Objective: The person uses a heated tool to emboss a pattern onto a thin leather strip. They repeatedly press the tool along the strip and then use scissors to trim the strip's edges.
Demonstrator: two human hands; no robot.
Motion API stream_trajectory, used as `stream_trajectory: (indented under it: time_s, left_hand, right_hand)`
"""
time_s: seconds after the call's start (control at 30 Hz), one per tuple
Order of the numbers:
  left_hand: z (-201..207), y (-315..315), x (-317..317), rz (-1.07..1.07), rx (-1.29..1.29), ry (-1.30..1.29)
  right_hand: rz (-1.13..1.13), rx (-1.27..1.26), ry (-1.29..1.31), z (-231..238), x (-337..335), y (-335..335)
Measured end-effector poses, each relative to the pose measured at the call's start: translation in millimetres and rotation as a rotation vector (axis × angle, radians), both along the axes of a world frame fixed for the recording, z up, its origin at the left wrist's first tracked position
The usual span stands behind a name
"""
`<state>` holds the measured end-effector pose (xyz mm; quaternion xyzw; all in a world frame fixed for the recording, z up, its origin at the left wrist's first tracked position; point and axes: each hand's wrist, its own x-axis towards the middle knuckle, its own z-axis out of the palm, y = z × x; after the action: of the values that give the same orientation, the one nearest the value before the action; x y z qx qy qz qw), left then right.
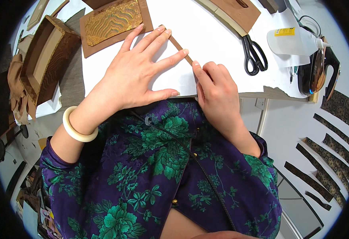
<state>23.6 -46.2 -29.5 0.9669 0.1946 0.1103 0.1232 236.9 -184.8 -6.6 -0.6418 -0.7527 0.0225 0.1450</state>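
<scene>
Item, central: one narrow brown strip (177,44), lying aslant on the white sheet (210,44) between our two hands.

Hands, two. Left hand (136,73): palm down, spread wide, its index fingertip on the strip and two others at the far end. Right hand (219,89): fingers curled, index fingertip at the near end; whether the thumb pinches from below we cannot tell.

Handling note: we judge the step to be smoothing or straightening the strip. We would do best to press evenly along its length — no tugging at one end — and let the left fingertips anchor while the right ones work, lest it bow or skew.

Round about:
- Gold wave-patterned panel (114,23), one, on one brown backing sheet (147,24), beyond the left hand.
- Scissors, black-handled (246,55), one pair, beyond the right hand.
- White bottle (290,43), yellow label, one.
- Black appliance (305,77), one, at right.
- Brocade-covered open box (69,42), one, at left.
- Dark patterned pieces (308,181), far right — at least six, some overlapping.
</scene>
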Motion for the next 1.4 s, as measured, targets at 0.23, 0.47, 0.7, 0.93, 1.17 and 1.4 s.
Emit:
stream_trajectory:
  time_s: [0.23, 0.47, 0.7, 0.93, 1.17, 1.4]
  left_hand:
    - [1, -4, 2, -0.015, -0.002, -0.016]
    - [3, 17, 1, -0.091, 0.091, -0.05]
    - [1, 55, -6, -0.227, 0.113, 0.026]
    - [-2, 53, -8, -0.245, -0.059, 0.153]
    - [-3, 57, -4, -0.257, -0.08, 0.103]
    - [-2, 51, -14, -0.231, -0.092, 0.043]
  right_hand:
    - [-0.025, -0.006, 0.032, -1, -1, 0]
    - [-0.049, -0.044, 0.227, -4, -5, 1]
    - [-0.101, -0.013, 0.324, 13, 5, 25]
    - [-0.272, 0.364, 0.18, 127, 77, 141]
    - [-0.237, 0.366, -0.259, 156, 162, 401]
    - [0.168, 0.313, -0.872, 109, 147, 513]
